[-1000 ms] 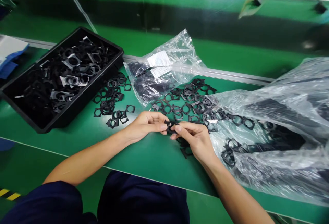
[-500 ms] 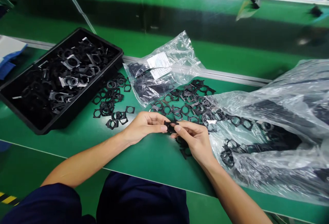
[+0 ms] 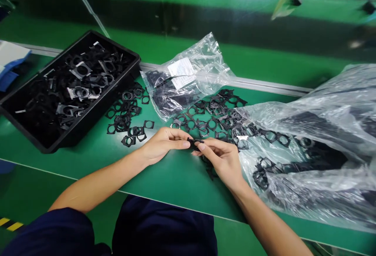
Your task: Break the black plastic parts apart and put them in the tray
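Note:
My left hand (image 3: 163, 143) and my right hand (image 3: 221, 158) meet over the green table (image 3: 164, 177), both pinching one small black plastic ring part (image 3: 194, 143) between fingertips. Just beyond my hands lies a loose pile of the same black ring parts (image 3: 214, 117). A second, smaller pile of black parts (image 3: 127, 117) lies to the left of my left hand. More black pieces show under my right palm (image 3: 210, 170).
A black tray (image 3: 88, 121) full of black and silvery parts stands at the left. A small clear bag with a white label (image 3: 188, 78) lies behind the piles. A large clear plastic bag (image 3: 317, 150) with black parts spreads over the right. A metal rail (image 3: 264, 85) runs behind.
My hands stay together on the small black part; fingers shift slightly around it. The view wobbles a little. Nothing else has moved.

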{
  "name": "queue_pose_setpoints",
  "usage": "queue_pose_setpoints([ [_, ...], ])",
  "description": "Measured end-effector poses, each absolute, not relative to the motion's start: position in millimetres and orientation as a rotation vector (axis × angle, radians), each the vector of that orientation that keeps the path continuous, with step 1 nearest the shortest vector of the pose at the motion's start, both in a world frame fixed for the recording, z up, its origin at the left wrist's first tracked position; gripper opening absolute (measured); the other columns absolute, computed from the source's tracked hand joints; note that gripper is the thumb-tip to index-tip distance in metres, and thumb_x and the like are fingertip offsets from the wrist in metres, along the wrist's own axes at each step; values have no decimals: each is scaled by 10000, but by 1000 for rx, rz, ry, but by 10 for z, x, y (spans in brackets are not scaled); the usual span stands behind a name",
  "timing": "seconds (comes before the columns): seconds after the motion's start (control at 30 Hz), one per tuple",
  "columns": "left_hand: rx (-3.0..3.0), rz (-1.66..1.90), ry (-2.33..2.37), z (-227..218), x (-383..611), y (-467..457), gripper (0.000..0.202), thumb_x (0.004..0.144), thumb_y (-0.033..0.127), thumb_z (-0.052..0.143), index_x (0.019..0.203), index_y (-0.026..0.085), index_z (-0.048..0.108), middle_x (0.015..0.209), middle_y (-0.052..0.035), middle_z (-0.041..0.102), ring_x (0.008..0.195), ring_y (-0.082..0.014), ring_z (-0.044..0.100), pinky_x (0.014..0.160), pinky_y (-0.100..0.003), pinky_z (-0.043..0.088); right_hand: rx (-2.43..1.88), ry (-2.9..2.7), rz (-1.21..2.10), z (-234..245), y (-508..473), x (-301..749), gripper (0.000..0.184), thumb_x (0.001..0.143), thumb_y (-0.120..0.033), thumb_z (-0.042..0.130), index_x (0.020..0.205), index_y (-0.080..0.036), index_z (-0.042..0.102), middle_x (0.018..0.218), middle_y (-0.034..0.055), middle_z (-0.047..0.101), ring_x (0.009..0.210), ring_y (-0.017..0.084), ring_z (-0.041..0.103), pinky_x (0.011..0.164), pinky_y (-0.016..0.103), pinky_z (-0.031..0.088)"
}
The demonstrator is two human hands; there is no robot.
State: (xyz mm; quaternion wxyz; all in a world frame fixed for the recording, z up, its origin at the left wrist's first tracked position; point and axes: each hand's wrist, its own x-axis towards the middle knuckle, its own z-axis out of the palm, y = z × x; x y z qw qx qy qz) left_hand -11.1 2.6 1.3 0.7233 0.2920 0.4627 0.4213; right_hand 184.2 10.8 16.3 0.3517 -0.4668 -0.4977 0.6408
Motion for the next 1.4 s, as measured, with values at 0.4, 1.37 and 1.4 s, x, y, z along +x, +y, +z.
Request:
queue_pose_setpoints([
  [0.4, 1025, 891, 1110, 125, -88, -8, 200, 758, 284, 780, 793, 145, 639, 687, 36, 561, 600, -79, 486, 569, -205, 390, -1234, -1315, 1614, 136, 80, 1805, 240, 784, -429, 818, 764, -191, 802, 697, 44, 787, 600, 185, 738, 598, 266, 604],
  [1.37, 880, 852, 1054, 107, -154, 26, 317, 655, 320, 903, 792, 129, 690, 707, 1, 660, 643, -99, 594, 621, -212, 461, -1245, -1248, 1627, 158, 79, 1794, 256, 746, -454, 850, 765, -202, 804, 721, 48, 793, 632, 204, 758, 643, 304, 641],
  [1.4, 889, 877, 1064, 111, -154, 26, 318, 662, 331, 903, 805, 131, 702, 727, -6, 674, 661, -107, 612, 637, -217, 474, -1249, -1230, 1642, 164, 86, 1796, 264, 737, -460, 855, 760, -203, 800, 716, 46, 791, 630, 205, 759, 649, 309, 645],
])
